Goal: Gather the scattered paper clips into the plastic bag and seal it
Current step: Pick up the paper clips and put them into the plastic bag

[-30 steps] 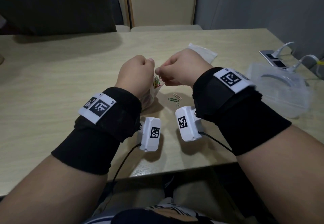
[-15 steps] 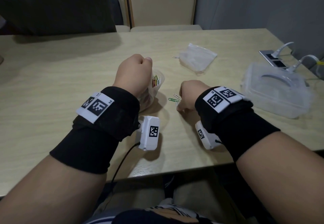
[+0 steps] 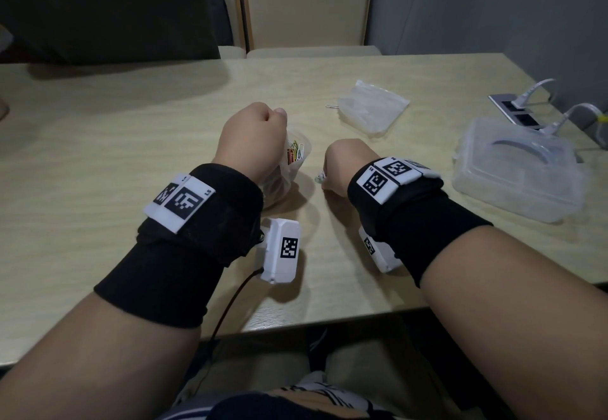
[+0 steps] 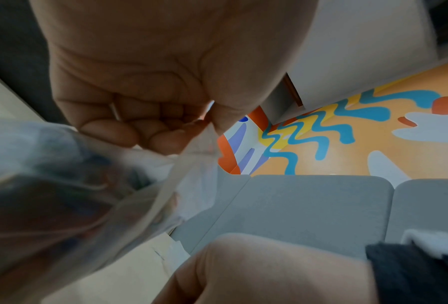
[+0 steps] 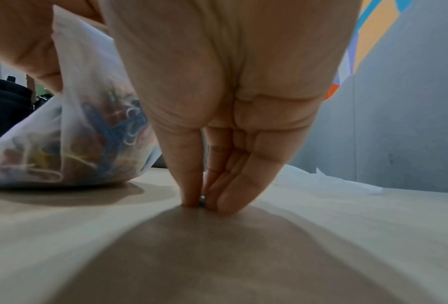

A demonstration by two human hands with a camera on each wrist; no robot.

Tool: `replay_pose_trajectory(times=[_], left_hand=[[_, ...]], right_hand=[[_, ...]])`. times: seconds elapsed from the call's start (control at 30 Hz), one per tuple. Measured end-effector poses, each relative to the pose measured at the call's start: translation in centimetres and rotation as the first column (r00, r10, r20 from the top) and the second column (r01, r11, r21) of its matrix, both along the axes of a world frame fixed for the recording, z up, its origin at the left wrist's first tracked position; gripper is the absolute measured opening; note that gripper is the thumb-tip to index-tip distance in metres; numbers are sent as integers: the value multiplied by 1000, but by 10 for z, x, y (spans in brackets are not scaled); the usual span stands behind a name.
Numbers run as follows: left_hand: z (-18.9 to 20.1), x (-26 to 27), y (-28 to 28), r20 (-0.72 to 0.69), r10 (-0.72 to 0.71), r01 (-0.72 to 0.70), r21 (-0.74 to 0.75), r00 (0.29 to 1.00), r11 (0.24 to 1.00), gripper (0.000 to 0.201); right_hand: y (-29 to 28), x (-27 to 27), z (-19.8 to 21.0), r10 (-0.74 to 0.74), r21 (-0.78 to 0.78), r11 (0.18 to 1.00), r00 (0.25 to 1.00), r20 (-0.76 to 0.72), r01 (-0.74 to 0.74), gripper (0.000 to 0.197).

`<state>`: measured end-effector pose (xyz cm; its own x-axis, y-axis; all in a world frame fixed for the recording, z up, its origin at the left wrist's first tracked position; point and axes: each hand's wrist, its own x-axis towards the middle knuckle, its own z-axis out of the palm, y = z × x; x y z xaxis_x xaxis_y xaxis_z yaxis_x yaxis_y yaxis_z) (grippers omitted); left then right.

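**Right fingertips pinch at the tabletop beside the held bag**

The left hand (image 3: 251, 141) is curled into a fist around the top edge of the plastic bag (image 3: 292, 169), holding it upright with its base on the table (image 3: 98, 143). In the left wrist view the curled fingers (image 4: 108, 131) and thumb pinch the bag's rim, and the clear film hangs from them toward 7 o'clock. Coloured paper clips (image 5: 108, 131) fill the lower part of the bag; from the head view a few yellow and red ones show at the mouth, at 3 o'clock of the left knuckles.

The right hand (image 3: 342, 169) is down on the table at 3 o'clock of the bag, just beside it but apart. In the right wrist view its thumb and fingers (image 5: 189, 164) point straight down and close together, tips on the wood. A small glint of metal (image 5: 202, 197) sits in the narrow gap between the thumb tip and the fingertips, touching the table; it looks like a loose clip being pinched, though it is too small to tell for sure. From the head view a pale bit (image 3: 319, 177) shows at 9 o'clock of this hand.

One more clip (image 3: 332, 106) lies at 12 o'clock of the right hand, well apart, touching the left edge of a second clear bag (image 3: 375, 107). A clear lidded box (image 3: 516, 169) stands at 3 o'clock.
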<state>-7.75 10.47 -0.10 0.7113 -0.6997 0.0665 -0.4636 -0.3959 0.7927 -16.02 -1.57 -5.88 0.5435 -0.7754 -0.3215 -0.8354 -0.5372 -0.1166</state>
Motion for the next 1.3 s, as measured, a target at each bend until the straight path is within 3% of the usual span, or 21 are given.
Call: replay_pose_trajectory(times=[0.1, 0.2, 0.27, 0.33, 0.4, 0.47, 0.5, 0.53, 0.6, 0.7, 0.77, 0.87, 0.93, 1.07, 1.2, 1.3], left_hand=[[0, 1, 0, -2, 2, -2, -3, 1000, 1000, 37], [-1, 2, 1, -3, 2, -2, -11, 1000, 1000, 34], [-2, 3, 2, -10, 1, -1, -19, 1000, 1000, 33], [-2, 3, 2, -14, 1, -1, -24, 1000, 1000, 32], [-2, 4, 1, -12, -3, 3, -24, 1000, 1000, 33], [-2, 4, 0, -6, -9, 9, -19, 1000, 1000, 33], [-2, 4, -1, -4, -11, 11, -14, 1000, 1000, 33], [-2, 4, -1, -2, -12, 12, -9, 1000, 1000, 34], [-2, 4, -2, 4, -12, 12, 0, 1000, 1000, 35], [-2, 6, -2, 9, -8, 8, 1, 1000, 1000, 35], [-2, 6, -2, 13, -7, 7, 13, 1000, 1000, 36], [-2, 6, -5, 10, -6, 5, 23, 1000, 1000, 35], [-1, 5, -6, 4, -5, 5, 22, 1000, 1000, 36], [0, 4, -7, 2, 4, -4, 13, 1000, 1000, 33], [0, 7, -8, -2, 20, -20, -14, 1000, 1000, 33], [1, 10, -12, -25, 29, -31, -57, 999, 998, 36]], right_hand=[[26, -11, 25, 22, 12, 1000, 999, 33, -22, 14], [14, -8, 14, -45, 63, 997, 998, 55, 41, 15], [-3, 1, -3, -77, 55, 995, 994, -81, 81, 29], [-23, 10, -32, -67, 23, 997, 993, -96, 69, 27], [-70, 23, -92, -67, 52, 996, 995, -74, 71, 41], [-67, 19, -91, -90, 86, 991, 989, -114, 100, 58], [-61, 16, -80, -107, 120, 986, 992, -69, 115, 51], [-44, 8, -56, -120, 55, 991, 991, -60, 123, 37], [18, -15, 16, -49, 66, 997, 999, 16, 47, 26], [25, -26, 40, -91, 77, 994, 968, 235, 75, 23], [20, -29, 49, -138, 149, 985, 902, 408, 84, 19], [23, -31, 69, -191, 262, 965, 743, 641, 22, 7], [25, -27, 75, -172, 284, 958, 721, 671, -36, 9], [28, -17, 76, -38, 232, 963, 788, 614, -134, 12], [24, -12, 74, -26, 194, 970, 736, 677, -144, 8], [18, -11, 76, -8, 184, 969, 723, 691, -165, 20]])
